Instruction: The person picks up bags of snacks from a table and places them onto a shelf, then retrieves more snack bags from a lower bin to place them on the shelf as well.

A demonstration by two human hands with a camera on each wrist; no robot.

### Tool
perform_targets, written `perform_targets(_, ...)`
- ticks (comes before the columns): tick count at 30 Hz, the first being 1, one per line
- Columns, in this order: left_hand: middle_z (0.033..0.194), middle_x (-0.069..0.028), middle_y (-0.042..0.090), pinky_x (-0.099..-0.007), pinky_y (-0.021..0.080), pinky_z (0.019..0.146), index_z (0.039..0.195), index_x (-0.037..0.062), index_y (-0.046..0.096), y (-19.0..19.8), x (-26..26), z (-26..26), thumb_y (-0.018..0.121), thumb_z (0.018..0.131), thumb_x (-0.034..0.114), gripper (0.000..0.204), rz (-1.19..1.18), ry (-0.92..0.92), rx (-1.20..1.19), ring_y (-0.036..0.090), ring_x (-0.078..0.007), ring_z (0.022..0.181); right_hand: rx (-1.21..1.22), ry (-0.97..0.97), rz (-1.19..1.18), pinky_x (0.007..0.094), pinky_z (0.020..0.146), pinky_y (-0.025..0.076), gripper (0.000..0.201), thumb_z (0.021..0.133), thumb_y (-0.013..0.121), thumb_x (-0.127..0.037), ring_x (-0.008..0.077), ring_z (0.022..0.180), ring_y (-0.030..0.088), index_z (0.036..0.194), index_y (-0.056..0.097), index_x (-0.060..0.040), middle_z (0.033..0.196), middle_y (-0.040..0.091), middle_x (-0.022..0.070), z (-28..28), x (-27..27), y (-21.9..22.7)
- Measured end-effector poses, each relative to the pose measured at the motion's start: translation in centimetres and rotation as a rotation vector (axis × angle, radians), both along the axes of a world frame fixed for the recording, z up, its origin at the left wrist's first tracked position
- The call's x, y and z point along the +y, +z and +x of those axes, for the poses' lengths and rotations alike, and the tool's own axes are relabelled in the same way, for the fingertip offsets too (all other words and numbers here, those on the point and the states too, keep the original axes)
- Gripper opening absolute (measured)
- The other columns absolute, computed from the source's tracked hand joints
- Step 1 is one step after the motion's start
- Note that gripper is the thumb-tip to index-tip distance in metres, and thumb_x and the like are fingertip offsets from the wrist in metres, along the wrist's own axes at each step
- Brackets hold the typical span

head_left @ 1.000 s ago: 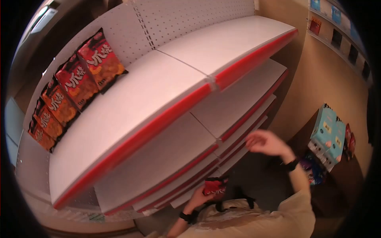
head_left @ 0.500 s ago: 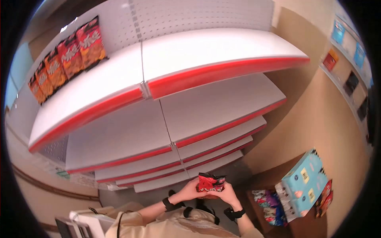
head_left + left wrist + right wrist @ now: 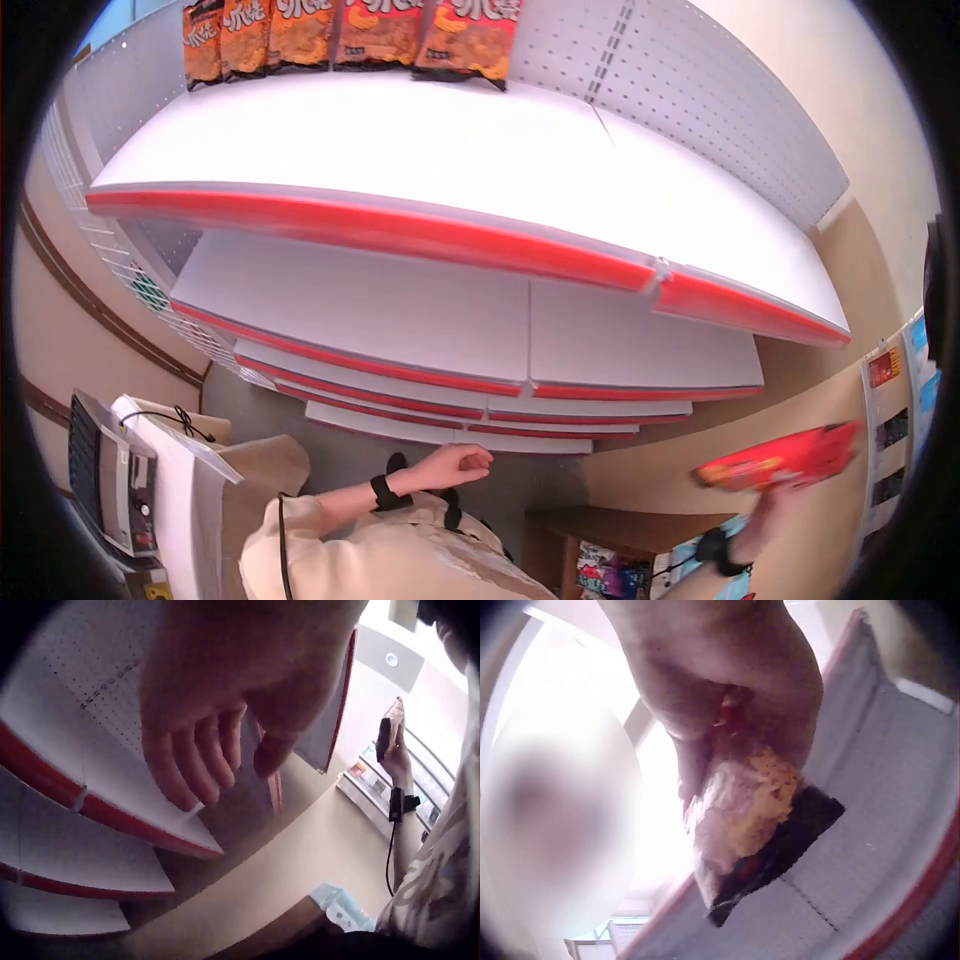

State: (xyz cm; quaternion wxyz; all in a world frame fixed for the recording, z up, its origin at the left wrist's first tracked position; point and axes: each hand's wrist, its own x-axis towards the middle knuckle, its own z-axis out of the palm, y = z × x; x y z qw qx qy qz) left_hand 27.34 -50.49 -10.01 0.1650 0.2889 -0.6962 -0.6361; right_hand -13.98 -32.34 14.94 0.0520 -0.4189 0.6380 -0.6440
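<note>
Since half a second ago, the red crinkled foil snack packet (image 3: 782,458) has been carried off from in front of the chest, out to the right and up beside the white metal shelves with red front edges (image 3: 380,228). It is gripped by the right hand (image 3: 770,505) alone, fingers curled round its lower end, blurred in the head view. Left hand (image 3: 455,464) is held at the chest, released, fingers loosely curled on nothing; a row of orange-red snack bags (image 3: 350,30) is stocked on the top shelf.
</note>
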Motion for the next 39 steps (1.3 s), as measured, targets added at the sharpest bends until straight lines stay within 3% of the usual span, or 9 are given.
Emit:
perform_targets(1, 0.101, -0.0071, 0.065, -0.0302, 0.051, 0.083, 0.111, 0.0053, 0.059, 0.2, -0.3, 0.7, 0.065, 0.088, 0.020, 0.028, 0.022, 0.062, 0.041, 0.063, -0.0155, 0.094, 0.015, 0.119, -0.269, 0.0414, 0.102, 0.039, 0.083, 0.080, 0.070, -0.033, 0.0244, 0.118, 0.047, 0.144, 0.024, -0.0055, 0.136, 0.042, 0.0121, 2.6, -2.9, 4.1)
perform_targets(3, 0.099, -0.0066, 0.066, -0.0287, 0.050, 0.082, 0.111, 0.0053, 0.060, 0.9, -1.2, 2.2, 0.065, 0.089, 0.020, 0.027, 0.024, 0.098, 0.051, 0.062, -0.0131, 0.095, -0.181, 0.184, -0.325, 0.0427, 0.104, 0.036, 0.070, 0.093, 0.049, -0.049, 0.0242, 0.124, 0.043, 0.144, 0.025, -0.0067, 0.137, 0.040, 0.0121, 0.3, -5.7, 10.7)
perform_targets(5, 0.099, -0.0060, 0.067, -0.0287, 0.050, 0.082, 0.111, 0.0048, 0.060, 0.0, -1.9, 3.2, 0.065, 0.089, 0.019, 0.027, 0.085, 0.189, 0.147, 0.062, -0.0124, 0.095, 0.332, 0.122, -0.174, 0.0411, 0.099, 0.040, 0.063, 0.094, 0.051, -0.046, 0.0216, 0.118, 0.048, 0.139, 0.034, -0.0063, 0.130, 0.046, 0.0097, -7.5, -8.1, 15.9)
perform_targets(7, 0.099, -0.0047, 0.067, -0.0282, 0.050, 0.082, 0.111, 0.0042, 0.060, -0.1, -2.8, 3.9, 0.065, 0.089, 0.015, 0.025, -0.004, 0.249, 0.157, 0.062, -0.0123, 0.093, 0.055, 0.415, -0.267, 0.0346, 0.094, 0.043, 0.059, 0.093, 0.056, -0.041, 0.0172, 0.116, 0.050, 0.136, 0.039, -0.0048, 0.128, 0.049, 0.0093, -4.0, -15.2, 22.0)
perform_targets(10, 0.100, -0.0049, 0.067, -0.0273, 0.050, 0.082, 0.111, 0.0042, 0.060, 0.6, -4.1, 4.9, 0.066, 0.088, 0.015, 0.026, 0.029, 0.289, 0.174, 0.063, -0.0117, 0.093, 0.247, 0.468, -0.052, 0.0279, 0.087, 0.047, 0.048, 0.090, 0.062, -0.032, 0.0128, 0.099, 0.059, 0.125, 0.050, -0.0020, 0.114, 0.058, 0.0073, 7.6, -25.8, 26.5)
perform_targets(13, 0.099, -0.0052, 0.067, -0.0273, 0.050, 0.081, 0.109, 0.0038, 0.061, 1.3, -4.7, 5.5, 0.066, 0.088, 0.016, 0.025, 0.056, 0.315, 0.243, 0.063, -0.0115, 0.091, 0.318, 0.442, 0.255, 0.0258, 0.075, 0.050, 0.042, 0.086, 0.069, -0.029, 0.0115, 0.087, 0.063, 0.115, 0.056, -0.0005, 0.100, 0.064, 0.0052, 14.6, -32.9, 27.2)
perform_targets(22, 0.101, -0.0064, 0.067, -0.0275, 0.049, 0.085, 0.107, 0.0033, 0.063, 0.6, -5.8, 8.1, 0.066, 0.087, 0.015, 0.024, 0.098, 0.354, 0.288, 0.063, -0.0123, 0.095, 0.302, 0.503, 0.470, 0.0246, 0.069, 0.049, 0.035, 0.081, 0.073, -0.025, 0.0106, 0.082, 0.061, 0.103, 0.062, -0.0002, 0.095, 0.065, 0.0055, 18.5, -44.4, 24.2)
perform_targets(28, 0.103, -0.0069, 0.067, -0.0286, 0.050, 0.085, 0.108, 0.0034, 0.063, 0.6, -6.2, 9.2, 0.066, 0.088, 0.014, 0.023, 0.118, 0.384, 0.247, 0.063, -0.0142, 0.096, 0.262, 0.587, 0.439, 0.0249, 0.067, 0.047, 0.035, 0.079, 0.075, -0.025, 0.0106, 0.076, 0.058, 0.102, 0.063, -0.0012, 0.093, 0.065, 0.0047, 17.9, -46.8, 22.9)
perform_targets(39, 0.104, -0.0070, 0.067, -0.0294, 0.050, 0.086, 0.109, 0.0031, 0.063, 0.0, -7.0, 8.8, 0.065, 0.088, 0.014, 0.023, 0.077, 0.301, 0.218, 0.063, -0.0145, 0.097, 0.239, 0.647, 0.509, 0.0295, 0.082, 0.049, 0.044, 0.085, 0.069, -0.022, 0.0129, 0.098, 0.057, 0.119, 0.051, -0.0004, 0.114, 0.058, 0.0072, 18.7, -46.2, 22.4)
